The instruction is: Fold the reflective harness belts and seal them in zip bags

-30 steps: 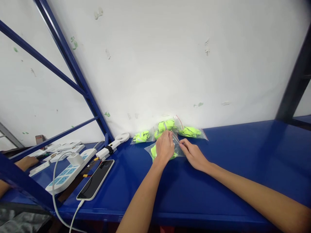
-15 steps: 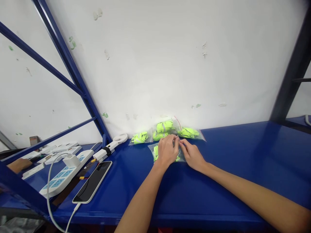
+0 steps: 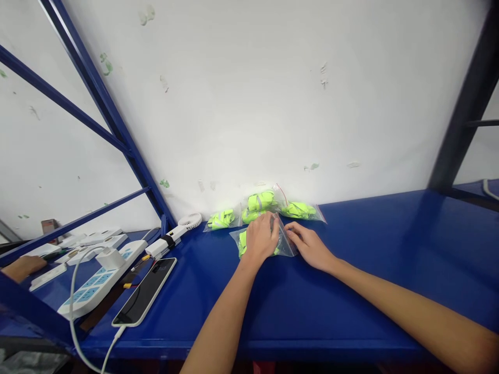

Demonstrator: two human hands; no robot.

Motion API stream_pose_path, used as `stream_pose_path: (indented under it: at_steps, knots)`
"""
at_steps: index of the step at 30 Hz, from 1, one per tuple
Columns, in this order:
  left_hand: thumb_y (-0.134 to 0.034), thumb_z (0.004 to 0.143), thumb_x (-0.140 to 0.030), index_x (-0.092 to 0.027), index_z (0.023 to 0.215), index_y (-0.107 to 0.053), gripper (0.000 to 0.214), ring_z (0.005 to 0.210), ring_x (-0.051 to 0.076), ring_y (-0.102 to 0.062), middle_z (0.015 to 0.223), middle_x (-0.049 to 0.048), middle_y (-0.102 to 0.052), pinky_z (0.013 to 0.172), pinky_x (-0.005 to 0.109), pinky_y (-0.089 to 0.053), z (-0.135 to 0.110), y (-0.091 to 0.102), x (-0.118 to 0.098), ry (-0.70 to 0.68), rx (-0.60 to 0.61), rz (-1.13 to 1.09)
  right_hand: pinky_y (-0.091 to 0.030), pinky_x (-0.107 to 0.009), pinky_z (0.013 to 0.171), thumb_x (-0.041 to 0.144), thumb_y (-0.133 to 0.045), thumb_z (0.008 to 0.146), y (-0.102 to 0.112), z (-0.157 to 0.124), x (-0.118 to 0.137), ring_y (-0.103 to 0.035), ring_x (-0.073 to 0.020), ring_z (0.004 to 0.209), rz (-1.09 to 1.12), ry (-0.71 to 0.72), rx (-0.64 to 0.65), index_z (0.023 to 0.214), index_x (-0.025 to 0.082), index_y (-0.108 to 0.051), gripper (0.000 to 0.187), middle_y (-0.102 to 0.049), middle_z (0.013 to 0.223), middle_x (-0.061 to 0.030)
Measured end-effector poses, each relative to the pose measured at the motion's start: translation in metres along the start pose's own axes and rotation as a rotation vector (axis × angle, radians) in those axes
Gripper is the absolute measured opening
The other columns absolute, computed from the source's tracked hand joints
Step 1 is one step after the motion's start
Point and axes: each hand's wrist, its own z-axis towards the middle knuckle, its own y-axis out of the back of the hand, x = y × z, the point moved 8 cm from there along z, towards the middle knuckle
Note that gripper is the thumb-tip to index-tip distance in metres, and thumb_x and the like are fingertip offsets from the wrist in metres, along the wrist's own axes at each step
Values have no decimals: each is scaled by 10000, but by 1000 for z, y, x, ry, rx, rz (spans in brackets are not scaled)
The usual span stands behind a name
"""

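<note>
A clear plastic zip bag [image 3: 286,245] with a folded neon-yellow reflective vest or strap in it lies on the blue shelf, its right edge raised. My left hand [image 3: 263,236] is closed on the bag's upper edge and covers much of the contents. At the bag's right edge, my right hand [image 3: 310,245] has thumb and index finger pinched together on the plastic; the exact grip is small in view. Just behind my hands, against the wall, lie more bagged neon-yellow bundles: one to the left [image 3: 222,219], a stacked pair [image 3: 260,201] in the middle and one to the right [image 3: 299,210].
A phone [image 3: 146,293] on a charging cable, a white handheld fan [image 3: 189,222] and a power strip [image 3: 91,291] are on the left. Another person's hand [image 3: 25,267] rests beyond the blue rack post [image 3: 128,145]. The white wall [image 3: 234,104] closes off the back.
My right hand has moved slightly away from my left, along the bag's edge. The bag's right side now shows between the hands. The view has shifted a little.
</note>
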Motion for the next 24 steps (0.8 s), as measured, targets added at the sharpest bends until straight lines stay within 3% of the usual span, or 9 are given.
stream_pose_path:
  at_steps: [4, 8, 11, 14, 17, 24]
  knots:
    - [-338, 965, -355, -222, 985, -534, 238, 851, 217, -622, 911, 47, -663, 719, 307, -417, 0, -4, -2, -20, 34, 60, -394, -271, 616, 376, -379, 939, 2, 3, -3, -542, -161, 630, 1, 12, -2, 915, 222, -614, 282, -605, 722, 7]
    - [-336, 964, -347, -212, 968, -550, 252, 827, 228, -621, 889, 62, -657, 714, 321, -423, 0, -7, 0, -10, 72, 104, -409, -277, 628, 375, -410, 924, -3, 5, -7, -557, -167, 632, 45, -10, 69, 873, 210, -630, 280, -616, 699, 4]
    - [-379, 954, -320, -212, 1070, -555, 237, 918, 229, -609, 971, 70, -653, 797, 339, -433, 1, 1, -1, -29, 22, 65, -415, -280, 640, 386, -427, 919, -5, 5, -10, -570, -167, 643, 76, -27, 94, 802, 199, -609, 286, -634, 703, -5]
    - [-420, 944, -284, -238, 1186, -536, 273, 1074, 210, -559, 1122, 67, -622, 928, 348, -405, 1, 20, -8, -171, -89, -55, -423, -280, 655, 387, -431, 921, -6, 6, -11, -579, -166, 656, 95, -36, 104, 784, 197, -584, 280, -643, 708, -8]
    - [-416, 945, -232, -246, 1126, -591, 253, 1065, 184, -566, 1101, 59, -634, 937, 336, -417, -2, 32, -12, -356, -112, -216, -433, -279, 663, 377, -434, 920, -5, 7, -13, -585, -163, 657, 97, -53, 108, 792, 193, -576, 266, -642, 700, -9]
    - [-413, 907, -106, -227, 996, -658, 288, 940, 172, -629, 965, 37, -697, 856, 323, -470, -14, 6, -1, -465, 88, -360, -448, -276, 636, 323, -453, 884, -2, 12, -29, -603, -163, 661, 58, -144, 110, 906, 183, -654, 246, -670, 758, -32]
